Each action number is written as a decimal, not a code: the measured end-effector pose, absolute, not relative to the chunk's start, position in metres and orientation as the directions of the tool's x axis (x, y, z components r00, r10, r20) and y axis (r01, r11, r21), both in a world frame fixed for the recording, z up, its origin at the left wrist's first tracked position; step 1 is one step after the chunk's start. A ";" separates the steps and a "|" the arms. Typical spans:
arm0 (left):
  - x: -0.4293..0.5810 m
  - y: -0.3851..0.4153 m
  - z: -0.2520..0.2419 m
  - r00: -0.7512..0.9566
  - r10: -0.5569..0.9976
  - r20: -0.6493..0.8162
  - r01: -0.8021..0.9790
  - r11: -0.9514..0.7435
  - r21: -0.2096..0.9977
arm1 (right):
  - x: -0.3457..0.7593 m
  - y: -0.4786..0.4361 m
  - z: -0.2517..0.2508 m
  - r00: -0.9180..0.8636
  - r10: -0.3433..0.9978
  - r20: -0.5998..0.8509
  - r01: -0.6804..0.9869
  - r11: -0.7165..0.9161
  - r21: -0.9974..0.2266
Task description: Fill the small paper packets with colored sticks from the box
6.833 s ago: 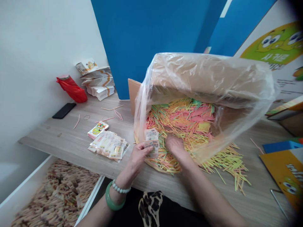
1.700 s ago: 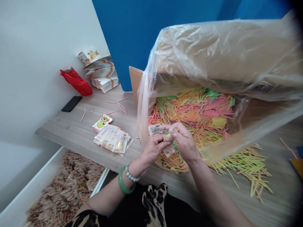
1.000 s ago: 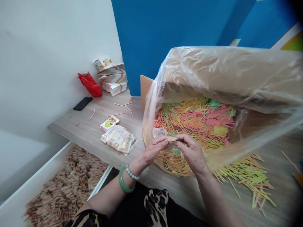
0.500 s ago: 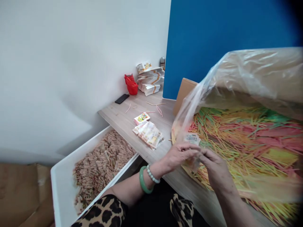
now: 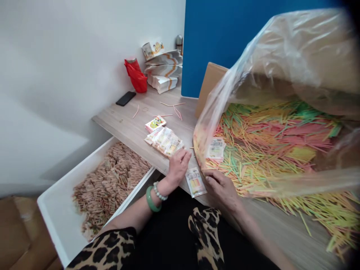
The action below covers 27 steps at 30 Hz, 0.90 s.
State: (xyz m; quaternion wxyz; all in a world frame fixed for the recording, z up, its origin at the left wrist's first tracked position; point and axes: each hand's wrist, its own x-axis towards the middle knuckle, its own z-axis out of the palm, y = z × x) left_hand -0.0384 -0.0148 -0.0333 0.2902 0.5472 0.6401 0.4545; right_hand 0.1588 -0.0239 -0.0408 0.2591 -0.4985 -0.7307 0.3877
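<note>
Left hand (image 5: 178,167) at near end of fanned pile of clear packets (image 5: 165,140); fingers curled in, nearly closed. Cannot tell whether it grips one. Right hand (image 5: 223,191) by the near lip of the plastic bag (image 5: 225,88), fingers half bent; hold, if any, unclear. Single straw packet (image 5: 195,182) lies between the hands at the table's front edge, just beside the right fingertips. More printed packets (image 5: 216,149) rest on loose coloured straws (image 5: 270,138) inside the bag. Card box (image 5: 155,123) touches the pile's far end. White bin (image 5: 53,202) below left, heaped with small packets.
</note>
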 end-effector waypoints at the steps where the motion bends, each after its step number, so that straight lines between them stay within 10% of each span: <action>1: -0.046 -0.020 -0.032 -0.168 0.982 0.092 0.550 0.016 0.835 | 0.160 -0.025 -0.042 -0.418 0.908 -0.014 0.547 0.239 -0.802; 6: -0.061 -0.038 -0.038 0.170 0.976 -0.138 0.765 -0.042 0.643 | 0.146 -0.026 -0.041 -0.566 0.823 -0.055 0.654 0.408 -0.637; 12: -0.047 -0.036 -0.052 0.010 0.989 -0.148 0.692 0.100 0.715 | 0.131 -0.022 -0.037 -0.464 0.841 -0.278 0.837 0.312 -0.449; 20: -0.048 -0.043 -0.018 0.141 0.989 -0.040 0.241 0.005 0.971 | 0.133 -0.006 -0.040 -0.477 0.830 -0.289 0.444 -0.056 -0.894; 27: -0.081 -0.027 0.004 -0.092 0.976 0.199 0.286 -0.166 0.944 | 0.086 0.010 -0.027 -0.501 0.825 -0.261 0.118 -0.234 -0.965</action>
